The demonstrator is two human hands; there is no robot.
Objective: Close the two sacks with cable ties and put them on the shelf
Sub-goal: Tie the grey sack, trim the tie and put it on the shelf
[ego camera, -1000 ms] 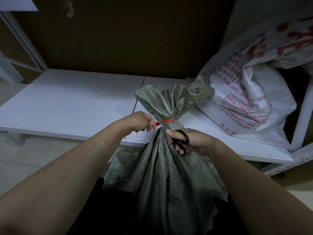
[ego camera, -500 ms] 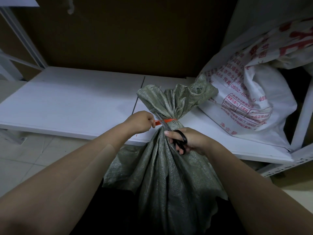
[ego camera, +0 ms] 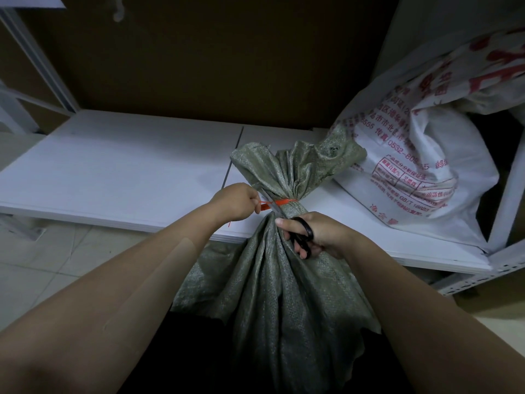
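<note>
A grey-green woven sack (ego camera: 284, 294) stands on the floor in front of me, its neck bunched and ringed by a red cable tie (ego camera: 284, 201). My left hand (ego camera: 235, 201) is shut on the tie's free tail, pulling it out to the left. My right hand (ego camera: 318, 234) grips black-handled scissors (ego camera: 301, 231), whose blades straddle the tail right beside the neck. A second sack (ego camera: 426, 172), white with red print, lies on the low white shelf (ego camera: 127, 172) at the right.
The shelf board runs across the view just behind the green sack, with a dark brown back wall above it. White metal uprights (ego camera: 508, 189) frame the shelf at right and left. Pale floor tiles (ego camera: 42, 260) show at the lower left.
The scissor blades have come further up across the tie's tail. My left hand stays on the tail; the view has shifted slightly.
</note>
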